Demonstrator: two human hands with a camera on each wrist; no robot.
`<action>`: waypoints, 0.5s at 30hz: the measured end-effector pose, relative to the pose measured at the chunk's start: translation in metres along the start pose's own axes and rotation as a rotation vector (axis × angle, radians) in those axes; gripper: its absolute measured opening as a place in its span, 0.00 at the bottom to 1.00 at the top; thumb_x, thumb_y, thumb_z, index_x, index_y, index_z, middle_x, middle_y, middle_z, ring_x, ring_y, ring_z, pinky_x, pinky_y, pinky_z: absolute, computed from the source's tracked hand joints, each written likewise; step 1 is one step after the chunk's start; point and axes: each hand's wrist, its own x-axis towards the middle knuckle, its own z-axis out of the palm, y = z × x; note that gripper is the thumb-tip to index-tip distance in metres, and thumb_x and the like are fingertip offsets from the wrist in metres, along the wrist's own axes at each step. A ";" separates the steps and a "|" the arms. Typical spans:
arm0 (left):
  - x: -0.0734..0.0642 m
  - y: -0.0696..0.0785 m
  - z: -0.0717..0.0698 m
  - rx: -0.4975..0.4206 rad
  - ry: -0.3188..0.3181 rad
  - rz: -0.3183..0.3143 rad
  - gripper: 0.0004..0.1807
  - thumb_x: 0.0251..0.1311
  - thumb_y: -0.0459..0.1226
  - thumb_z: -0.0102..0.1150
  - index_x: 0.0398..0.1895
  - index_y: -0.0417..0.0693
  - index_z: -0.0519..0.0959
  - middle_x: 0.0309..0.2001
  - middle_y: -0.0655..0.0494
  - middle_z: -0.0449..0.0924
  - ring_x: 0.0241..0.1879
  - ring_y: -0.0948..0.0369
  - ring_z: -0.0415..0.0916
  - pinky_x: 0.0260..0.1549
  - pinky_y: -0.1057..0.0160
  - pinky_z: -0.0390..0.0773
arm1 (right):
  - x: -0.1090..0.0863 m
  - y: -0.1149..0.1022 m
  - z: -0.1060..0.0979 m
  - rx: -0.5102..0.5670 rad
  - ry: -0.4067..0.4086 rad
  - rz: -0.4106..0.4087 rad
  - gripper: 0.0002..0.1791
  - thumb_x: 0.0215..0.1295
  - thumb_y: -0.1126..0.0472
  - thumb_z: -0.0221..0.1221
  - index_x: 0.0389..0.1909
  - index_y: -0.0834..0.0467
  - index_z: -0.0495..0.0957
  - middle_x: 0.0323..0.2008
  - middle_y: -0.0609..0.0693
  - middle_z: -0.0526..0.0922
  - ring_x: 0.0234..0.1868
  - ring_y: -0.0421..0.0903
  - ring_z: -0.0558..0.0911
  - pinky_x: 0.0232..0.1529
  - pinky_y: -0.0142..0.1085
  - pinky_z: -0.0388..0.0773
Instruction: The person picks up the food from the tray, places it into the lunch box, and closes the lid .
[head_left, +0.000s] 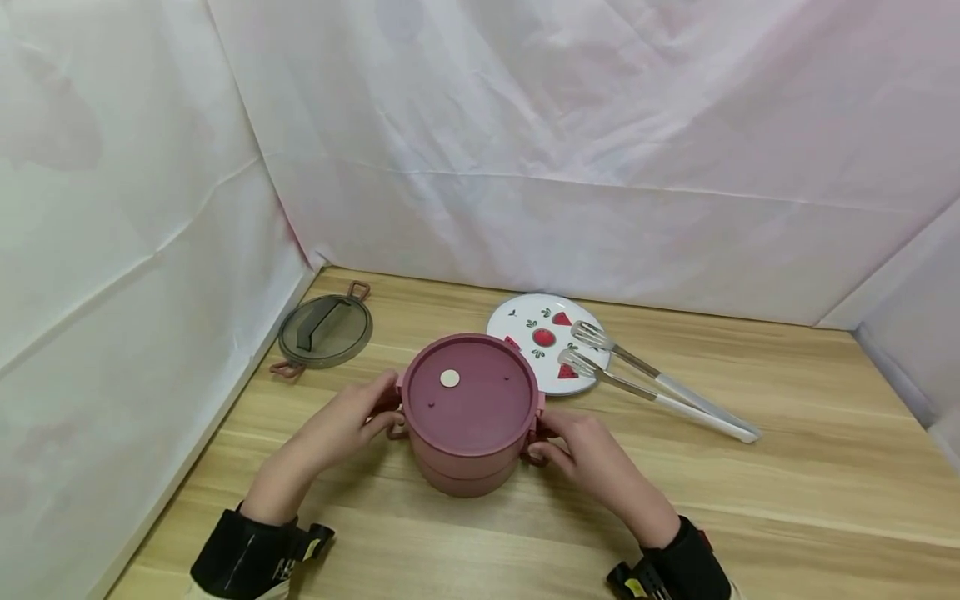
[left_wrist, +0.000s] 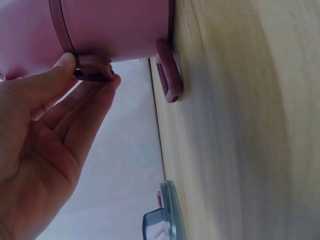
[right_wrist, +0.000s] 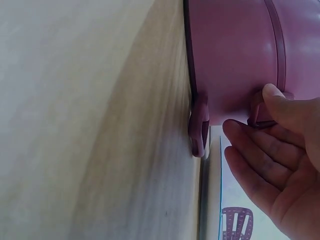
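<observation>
A maroon two-tier pot (head_left: 467, 475) stands on the table between both hands, a pale round spot on its flat maroon top surface. My left hand (head_left: 337, 427) pinches the upper side handle (left_wrist: 95, 65) at the pot's left, thumb above and fingertips beneath. At the opposite side my right hand (head_left: 592, 457) holds the matching upper handle (right_wrist: 261, 114), its thumb on top and fingers curled under. Below each hand a lower handle (left_wrist: 169, 75) sticks out near the tabletop, untouched in the wrist views.
At the back left lies a dark see-through lid (head_left: 341, 337) with a black grip, over a pan or pot with brown handles. Behind the pot is a white plate (head_left: 581, 310) with fruit prints. Metal tongs (head_left: 678, 402) rest across its edge. White cloth walls (head_left: 525, 208) border the table.
</observation>
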 end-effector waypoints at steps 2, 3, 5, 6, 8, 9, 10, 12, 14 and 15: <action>0.000 -0.001 0.000 -0.016 0.005 0.008 0.14 0.63 0.32 0.62 0.50 0.44 0.73 0.46 0.50 0.87 0.48 0.53 0.85 0.51 0.50 0.84 | -0.001 0.000 0.001 0.030 0.002 0.020 0.09 0.63 0.61 0.66 0.43 0.54 0.83 0.40 0.47 0.90 0.42 0.43 0.89 0.44 0.35 0.87; 0.000 -0.002 0.001 -0.029 0.006 0.011 0.15 0.62 0.31 0.62 0.50 0.44 0.73 0.46 0.50 0.87 0.48 0.53 0.85 0.51 0.51 0.84 | -0.001 0.000 0.001 0.042 0.001 0.031 0.09 0.63 0.61 0.66 0.43 0.54 0.83 0.40 0.47 0.90 0.42 0.43 0.89 0.44 0.35 0.87; 0.001 -0.002 0.002 -0.069 0.003 0.000 0.15 0.62 0.30 0.62 0.52 0.43 0.73 0.48 0.50 0.87 0.50 0.53 0.85 0.53 0.51 0.83 | -0.001 -0.001 0.001 0.057 0.004 0.052 0.09 0.63 0.61 0.66 0.44 0.54 0.84 0.40 0.47 0.90 0.42 0.43 0.89 0.44 0.35 0.86; 0.001 -0.002 0.002 -0.082 0.002 -0.006 0.16 0.62 0.30 0.62 0.52 0.43 0.73 0.48 0.50 0.87 0.50 0.53 0.85 0.53 0.52 0.83 | -0.001 -0.001 0.002 0.064 0.002 0.061 0.09 0.62 0.61 0.66 0.44 0.55 0.84 0.40 0.48 0.90 0.42 0.43 0.89 0.44 0.34 0.86; 0.001 -0.003 0.003 -0.109 0.001 -0.014 0.15 0.62 0.29 0.62 0.51 0.42 0.73 0.47 0.49 0.86 0.50 0.53 0.85 0.53 0.53 0.83 | -0.001 -0.001 0.002 0.070 -0.003 0.077 0.10 0.62 0.61 0.66 0.44 0.55 0.84 0.40 0.48 0.90 0.42 0.43 0.89 0.44 0.34 0.86; 0.001 -0.004 0.004 -0.124 0.001 -0.022 0.15 0.62 0.29 0.62 0.51 0.42 0.73 0.48 0.49 0.86 0.50 0.53 0.85 0.53 0.53 0.83 | -0.001 -0.001 0.002 0.068 -0.003 0.078 0.10 0.62 0.62 0.67 0.45 0.55 0.84 0.40 0.48 0.90 0.42 0.44 0.89 0.44 0.34 0.86; 0.000 -0.004 0.005 -0.136 0.001 -0.031 0.15 0.62 0.29 0.62 0.51 0.42 0.73 0.48 0.49 0.86 0.51 0.53 0.84 0.54 0.53 0.83 | -0.001 -0.001 0.002 0.063 -0.003 0.077 0.11 0.62 0.62 0.67 0.45 0.56 0.84 0.41 0.49 0.90 0.42 0.44 0.89 0.44 0.34 0.86; 0.000 -0.006 0.007 -0.149 0.006 -0.032 0.15 0.62 0.28 0.62 0.50 0.42 0.72 0.49 0.47 0.86 0.51 0.51 0.84 0.54 0.53 0.83 | 0.000 -0.002 0.002 0.046 -0.003 0.076 0.12 0.62 0.61 0.67 0.46 0.56 0.84 0.41 0.49 0.90 0.43 0.44 0.89 0.44 0.35 0.86; 0.000 -0.007 0.009 -0.166 0.010 -0.032 0.16 0.62 0.27 0.62 0.51 0.40 0.72 0.51 0.45 0.85 0.53 0.49 0.84 0.55 0.53 0.82 | 0.000 -0.002 0.002 0.031 -0.001 0.072 0.12 0.62 0.61 0.67 0.46 0.56 0.85 0.41 0.49 0.90 0.43 0.44 0.89 0.43 0.35 0.86; 0.000 -0.007 0.010 -0.171 0.012 -0.034 0.17 0.62 0.27 0.61 0.52 0.40 0.72 0.52 0.44 0.85 0.53 0.49 0.83 0.56 0.53 0.82 | 0.000 -0.002 0.002 0.023 0.000 0.070 0.12 0.62 0.60 0.67 0.46 0.56 0.85 0.40 0.49 0.90 0.43 0.44 0.89 0.43 0.35 0.86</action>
